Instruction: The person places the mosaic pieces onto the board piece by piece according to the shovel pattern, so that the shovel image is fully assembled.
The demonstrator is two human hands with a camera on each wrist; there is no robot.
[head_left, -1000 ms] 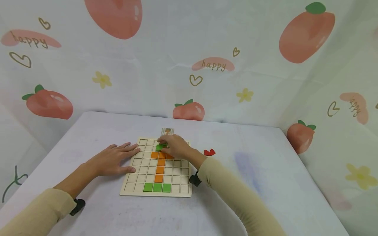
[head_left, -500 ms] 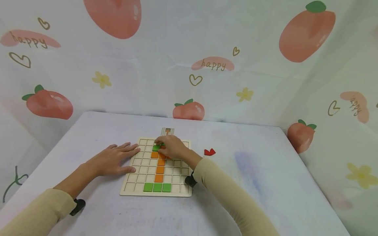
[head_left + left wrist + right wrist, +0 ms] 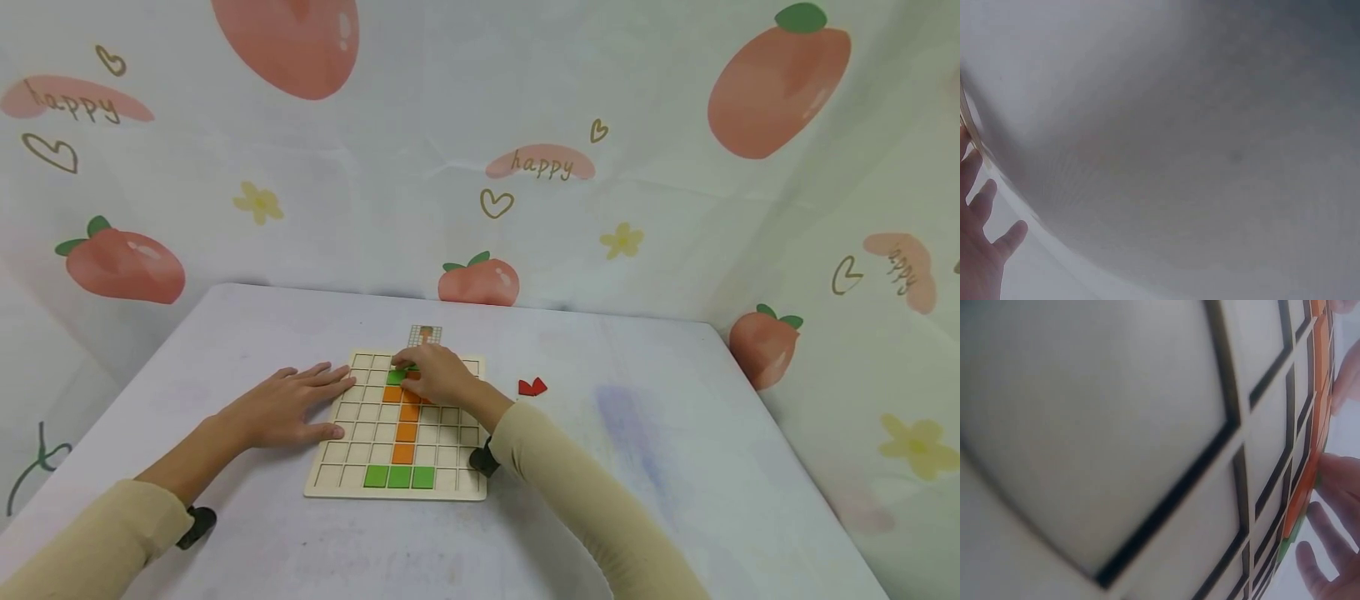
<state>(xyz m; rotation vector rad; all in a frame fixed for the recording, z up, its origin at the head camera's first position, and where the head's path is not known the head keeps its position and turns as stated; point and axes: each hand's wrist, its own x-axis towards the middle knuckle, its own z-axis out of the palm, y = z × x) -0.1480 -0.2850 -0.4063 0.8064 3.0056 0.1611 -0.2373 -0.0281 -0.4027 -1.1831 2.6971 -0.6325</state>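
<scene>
A pale wooden grid board (image 3: 360,429) lies on the table with orange square tiles (image 3: 406,432) in a column and a row across its top. Along the near row sit several green tiles (image 3: 399,477). My right hand (image 3: 438,373) is over the upper board, thumb and forefinger curled around a green tile (image 3: 397,377) just above the orange row; the hand partly hides this spot. Flat with spread fingers, my left hand (image 3: 288,408) rests at the board's left edge. In the right wrist view, the right fingers (image 3: 1329,534) show beside orange and green tiles.
Behind the board lies a small pattern card (image 3: 425,334), partly covered by the right hand. Two red pieces (image 3: 532,387) lie on the white table (image 3: 660,467) to the right. A printed cloth (image 3: 405,167) hangs behind the table.
My right hand has shifted slightly left, and the green tile at its fingertips has moved left with it. Over the last half second almost nothing differs. The left hand stays in place.
</scene>
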